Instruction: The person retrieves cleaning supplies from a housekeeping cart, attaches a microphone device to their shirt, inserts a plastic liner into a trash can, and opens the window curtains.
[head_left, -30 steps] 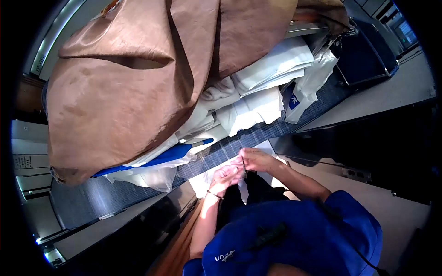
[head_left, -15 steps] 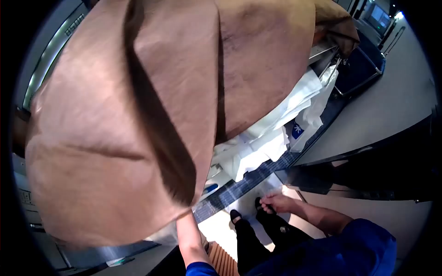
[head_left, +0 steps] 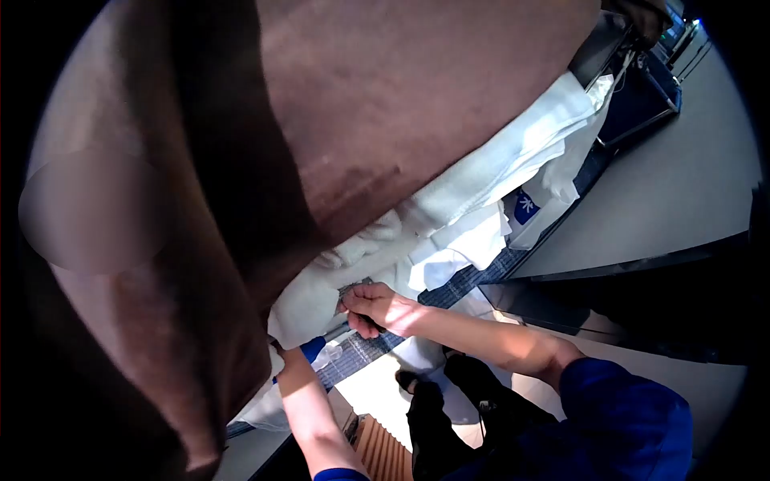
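A large brown cover point(head_left: 417, 104) hangs over a load of folded white towels point(head_left: 497, 172). My left forearm point(head_left: 309, 409) reaches up under the cover's lower edge, which hides my left hand. Against the white towels and near the dark checked edge point(head_left: 473, 276), my right hand point(head_left: 375, 311) has its fingers curled together. Something dark and thin shows at its fingers, too small to name. A strip of blue cloth point(head_left: 313, 349) lies between my two arms.
A white plastic bag with a blue label point(head_left: 525, 207) hangs at the right of the towels. Farther back stands a dark blue bin with a metal frame point(head_left: 642, 100). A black panel point(head_left: 626, 309) is at the right. My legs and shoes point(head_left: 407, 379) are below.
My hands have parted; the left arm has gone under the brown cover. My right hand has moved left and up to the towels. The cover now fills more of the view and is raised.
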Demonstrator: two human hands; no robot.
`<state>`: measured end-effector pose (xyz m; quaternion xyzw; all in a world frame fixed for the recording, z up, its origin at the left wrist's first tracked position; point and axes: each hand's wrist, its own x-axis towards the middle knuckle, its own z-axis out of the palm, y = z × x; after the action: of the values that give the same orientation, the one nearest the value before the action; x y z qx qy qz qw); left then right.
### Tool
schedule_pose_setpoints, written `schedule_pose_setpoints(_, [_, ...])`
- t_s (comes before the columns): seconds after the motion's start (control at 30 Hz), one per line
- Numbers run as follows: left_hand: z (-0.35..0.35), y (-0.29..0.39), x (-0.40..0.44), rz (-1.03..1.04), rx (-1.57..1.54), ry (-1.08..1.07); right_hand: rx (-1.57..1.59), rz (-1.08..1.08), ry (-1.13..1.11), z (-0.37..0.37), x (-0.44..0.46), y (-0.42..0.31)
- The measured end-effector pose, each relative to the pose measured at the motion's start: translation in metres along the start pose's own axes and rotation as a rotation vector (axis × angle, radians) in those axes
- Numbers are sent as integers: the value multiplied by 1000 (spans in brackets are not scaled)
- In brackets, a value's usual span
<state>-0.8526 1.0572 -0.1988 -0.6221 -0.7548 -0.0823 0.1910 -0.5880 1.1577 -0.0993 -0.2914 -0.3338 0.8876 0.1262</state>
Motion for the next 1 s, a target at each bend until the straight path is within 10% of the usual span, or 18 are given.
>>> schedule_pose_setpoints(0.47, [27,-24,33,99,82,346,-474,-241,-75,-34,66,-13])
schedule_pose_setpoints(0.7, [37,-36,42,171,157,516,-1679,-598,-252,-22,83,-14])
schedule_pose_setpoints(0.8, [33,-41,53,200,186,538,-1604,-548,-227,-25,122,-12])
schedule_pose_setpoints(0.83, [30,-43,60,210,199,536,-1462,-987,-409,-45,123,-10])
schedule_pose_setpoints(0.87, [28,-45,66,215,212,527,-1459,-688,-123,-21,97,-5])
schedule_pose_setpoints(0.93, [21,-51,79,216,231,496,-2007,-1238,107,-23,134,-6])
schedule_pose_setpoints(1.0, [14,-59,91,208,247,446,-1337,-1268,-114,-25,138,4])
